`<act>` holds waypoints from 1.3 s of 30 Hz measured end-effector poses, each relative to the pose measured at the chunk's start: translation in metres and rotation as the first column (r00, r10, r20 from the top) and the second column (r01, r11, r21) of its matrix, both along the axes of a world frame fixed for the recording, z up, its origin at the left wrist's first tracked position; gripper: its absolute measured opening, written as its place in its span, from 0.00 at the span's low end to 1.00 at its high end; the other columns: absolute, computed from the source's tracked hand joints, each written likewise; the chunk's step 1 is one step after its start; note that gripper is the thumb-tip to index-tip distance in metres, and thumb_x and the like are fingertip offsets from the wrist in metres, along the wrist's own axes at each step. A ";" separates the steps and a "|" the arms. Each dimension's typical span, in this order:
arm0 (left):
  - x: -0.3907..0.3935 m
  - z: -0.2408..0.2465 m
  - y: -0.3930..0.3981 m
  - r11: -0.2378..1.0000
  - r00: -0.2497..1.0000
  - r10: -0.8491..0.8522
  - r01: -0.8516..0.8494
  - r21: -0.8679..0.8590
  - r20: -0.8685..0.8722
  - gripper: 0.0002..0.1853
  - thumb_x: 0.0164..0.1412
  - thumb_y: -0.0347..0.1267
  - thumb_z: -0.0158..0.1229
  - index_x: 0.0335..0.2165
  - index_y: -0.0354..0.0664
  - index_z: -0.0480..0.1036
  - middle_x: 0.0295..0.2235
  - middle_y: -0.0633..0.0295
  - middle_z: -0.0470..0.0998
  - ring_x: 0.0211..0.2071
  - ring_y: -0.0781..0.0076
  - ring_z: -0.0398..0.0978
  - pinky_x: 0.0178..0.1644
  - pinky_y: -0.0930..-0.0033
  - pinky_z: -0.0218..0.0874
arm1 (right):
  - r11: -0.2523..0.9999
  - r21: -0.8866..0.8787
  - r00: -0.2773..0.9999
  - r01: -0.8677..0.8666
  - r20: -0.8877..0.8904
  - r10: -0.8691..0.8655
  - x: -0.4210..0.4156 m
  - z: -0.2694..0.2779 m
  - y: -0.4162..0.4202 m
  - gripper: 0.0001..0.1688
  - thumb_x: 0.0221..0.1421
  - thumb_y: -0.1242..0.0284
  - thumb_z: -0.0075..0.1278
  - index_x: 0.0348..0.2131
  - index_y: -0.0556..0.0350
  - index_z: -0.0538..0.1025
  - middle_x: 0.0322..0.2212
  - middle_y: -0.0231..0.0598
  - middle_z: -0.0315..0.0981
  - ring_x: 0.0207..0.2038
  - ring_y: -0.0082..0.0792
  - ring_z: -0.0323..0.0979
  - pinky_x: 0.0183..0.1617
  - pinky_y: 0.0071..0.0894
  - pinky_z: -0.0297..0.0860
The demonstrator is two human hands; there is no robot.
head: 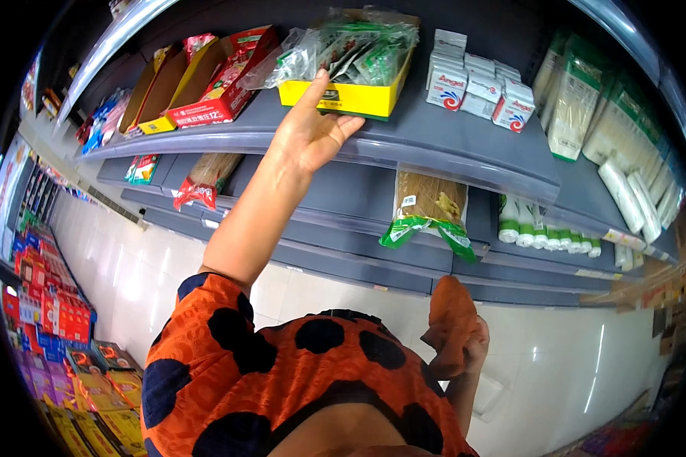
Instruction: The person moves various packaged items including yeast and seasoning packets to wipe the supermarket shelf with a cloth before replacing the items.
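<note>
My left hand (314, 134) reaches up to a yellow cardboard display box (371, 100) on the upper shelf. Its thumb lies over the box's front wall while the fingers curl at the lower front edge, partly out of sight. Clear plastic packets with green print (351, 51) fill the box, and some spill loosely over its left side. Down at my right side, my right hand (478, 343) grips a bunched brown-orange cloth (450, 323), away from the shelves.
Open cartons with red packets (228, 80) stand left of the yellow box. White Angel boxes (449, 85) and bundled packs of sticks (577, 97) sit to its right. A bag of dried noodles (431, 197) overhangs a lower shelf. Stacked red boxes (63, 314) line the far left.
</note>
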State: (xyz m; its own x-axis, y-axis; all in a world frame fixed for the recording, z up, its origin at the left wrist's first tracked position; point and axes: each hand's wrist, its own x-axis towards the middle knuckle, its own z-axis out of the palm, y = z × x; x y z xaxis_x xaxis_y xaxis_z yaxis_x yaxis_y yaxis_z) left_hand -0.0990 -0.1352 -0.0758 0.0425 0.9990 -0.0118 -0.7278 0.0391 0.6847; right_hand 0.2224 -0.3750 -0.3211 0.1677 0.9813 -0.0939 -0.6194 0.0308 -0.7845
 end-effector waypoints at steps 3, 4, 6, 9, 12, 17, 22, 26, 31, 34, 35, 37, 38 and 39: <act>-0.007 0.002 -0.008 0.997 0.990 -0.074 0.075 0.004 -0.122 0.27 0.62 0.45 0.48 0.52 0.38 0.57 0.49 0.40 0.64 0.45 0.51 0.70 0.40 0.64 0.71 | 0.991 -0.013 0.990 -0.135 -0.028 0.135 0.005 -0.001 0.013 0.24 0.40 0.74 0.55 0.40 0.66 0.69 0.35 0.47 0.72 0.36 0.38 0.73 0.42 0.37 0.72; -0.010 0.005 -0.010 0.995 0.983 -0.099 0.096 -0.028 -0.154 0.28 0.62 0.46 0.47 0.52 0.36 0.56 0.48 0.40 0.65 0.41 0.53 0.73 0.36 0.67 0.73 | 0.989 -0.021 0.989 -0.149 -0.015 0.148 0.005 0.003 0.016 0.23 0.41 0.75 0.53 0.40 0.67 0.69 0.33 0.47 0.73 0.31 0.35 0.74 0.35 0.32 0.73; -0.015 0.008 -0.012 0.981 0.960 -0.165 0.137 -0.134 -0.226 0.30 0.62 0.50 0.44 0.49 0.33 0.57 0.43 0.40 0.69 0.32 0.57 0.77 0.28 0.74 0.73 | 0.992 -0.018 0.992 -0.126 -0.013 0.125 -0.008 0.013 0.025 0.23 0.41 0.75 0.53 0.39 0.67 0.69 0.31 0.47 0.73 0.26 0.31 0.73 0.27 0.26 0.71; -0.021 0.010 -0.013 0.944 0.897 -0.265 0.166 -0.286 -0.353 0.33 0.62 0.55 0.40 0.43 0.30 0.61 0.35 0.43 0.75 0.22 0.65 0.78 0.18 0.81 0.69 | 0.981 -0.013 0.981 -0.192 0.013 0.192 -0.003 0.007 0.036 0.22 0.42 0.74 0.55 0.39 0.66 0.70 0.29 0.45 0.74 0.19 0.25 0.70 0.15 0.17 0.63; -0.015 0.015 -0.030 0.946 0.857 -0.263 0.139 -0.293 -0.444 0.32 0.62 0.56 0.37 0.32 0.34 0.65 0.26 0.49 0.77 0.18 0.72 0.76 0.13 0.84 0.63 | 0.974 -0.035 0.975 -0.222 -0.011 0.222 -0.004 0.001 0.043 0.23 0.43 0.74 0.57 0.40 0.66 0.70 0.31 0.46 0.74 0.22 0.27 0.72 0.19 0.20 0.67; -0.017 0.020 -0.054 0.991 0.808 0.102 -0.034 0.127 -0.580 0.17 0.63 0.42 0.47 0.30 0.37 0.67 0.22 0.59 0.74 0.18 0.75 0.71 0.19 0.78 0.61 | 0.979 -0.008 0.979 -0.202 0.034 0.202 -0.017 0.006 0.050 0.23 0.42 0.74 0.57 0.40 0.66 0.69 0.33 0.46 0.73 0.31 0.32 0.73 0.30 0.28 0.72; -0.044 0.000 -0.021 0.491 0.368 0.860 -0.410 0.769 -0.353 0.11 0.55 0.24 0.56 0.38 0.35 0.67 0.36 0.61 0.72 0.38 0.78 0.68 0.44 0.75 0.60 | 0.972 -0.009 0.972 -0.236 0.024 0.236 -0.013 0.003 0.054 0.25 0.42 0.73 0.57 0.42 0.65 0.69 0.35 0.45 0.72 0.34 0.35 0.73 0.36 0.31 0.73; -0.060 -0.013 -0.014 0.411 0.183 0.910 -0.286 0.866 -0.371 0.15 0.54 0.24 0.55 0.41 0.34 0.66 0.42 0.59 0.70 0.44 0.74 0.68 0.47 0.74 0.60 | 0.973 0.014 0.973 -0.231 0.003 0.231 -0.007 -0.011 0.055 0.27 0.42 0.72 0.57 0.43 0.65 0.68 0.38 0.45 0.71 0.37 0.38 0.73 0.40 0.35 0.73; -0.095 -0.031 -0.038 0.451 0.102 0.892 -0.136 0.882 -0.440 0.15 0.51 0.25 0.58 0.39 0.36 0.69 0.44 0.57 0.70 0.45 0.67 0.69 0.48 0.67 0.61 | 0.973 -0.011 0.972 -0.229 0.060 0.229 -0.017 -0.004 0.056 0.35 0.39 0.68 0.59 0.47 0.66 0.66 0.41 0.48 0.70 0.41 0.42 0.72 0.44 0.40 0.72; -0.146 -0.036 -0.039 0.374 -0.082 0.921 -0.087 0.923 -0.381 0.15 0.48 0.25 0.59 0.38 0.36 0.70 0.43 0.52 0.71 0.45 0.60 0.70 0.48 0.64 0.61 | 0.985 -0.008 0.982 -0.173 0.080 0.173 -0.052 0.016 0.052 0.37 0.39 0.65 0.59 0.47 0.67 0.66 0.41 0.50 0.69 0.41 0.43 0.72 0.44 0.40 0.72; -0.168 -0.037 -0.037 0.284 -0.249 0.930 0.018 0.959 -0.271 0.16 0.48 0.25 0.59 0.38 0.36 0.70 0.42 0.51 0.71 0.45 0.57 0.70 0.49 0.63 0.61 | 0.988 0.009 0.984 -0.154 0.087 0.153 -0.067 0.026 0.052 0.37 0.39 0.65 0.58 0.47 0.68 0.65 0.41 0.50 0.69 0.41 0.43 0.72 0.44 0.40 0.71; -0.203 -0.033 -0.035 0.242 -0.398 0.897 0.080 0.967 -0.191 0.19 0.46 0.26 0.59 0.41 0.37 0.70 0.45 0.51 0.70 0.47 0.53 0.68 0.51 0.61 0.60 | 0.984 0.046 0.979 -0.173 0.122 0.166 -0.088 0.027 0.053 0.38 0.40 0.65 0.57 0.48 0.68 0.64 0.42 0.51 0.69 0.41 0.44 0.72 0.45 0.42 0.71; -0.220 -0.029 -0.032 0.241 -0.422 0.890 0.109 0.964 -0.174 0.20 0.46 0.27 0.60 0.42 0.38 0.69 0.46 0.51 0.69 0.48 0.52 0.67 0.52 0.59 0.58 | 0.982 0.064 0.976 -0.180 0.140 0.170 -0.098 0.028 0.054 0.38 0.40 0.65 0.57 0.48 0.69 0.63 0.42 0.52 0.69 0.41 0.44 0.72 0.45 0.42 0.71; -0.236 -0.025 -0.027 0.242 -0.445 0.882 0.143 0.960 -0.156 0.21 0.46 0.28 0.60 0.43 0.39 0.69 0.46 0.52 0.69 0.48 0.52 0.66 0.53 0.56 0.56 | 0.987 0.060 0.980 -0.149 0.143 0.139 -0.112 0.030 0.054 0.38 0.40 0.66 0.56 0.49 0.69 0.63 0.42 0.53 0.68 0.42 0.44 0.72 0.46 0.43 0.71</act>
State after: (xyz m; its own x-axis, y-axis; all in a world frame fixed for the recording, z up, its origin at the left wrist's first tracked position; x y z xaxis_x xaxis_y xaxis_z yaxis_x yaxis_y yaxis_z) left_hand -0.3352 -0.1626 -0.1011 0.1133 0.2744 0.9549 0.9349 -0.3549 -0.0089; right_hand 0.1105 -0.3212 -0.2914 0.0304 0.9995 -0.0098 -0.5072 0.0070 -0.8618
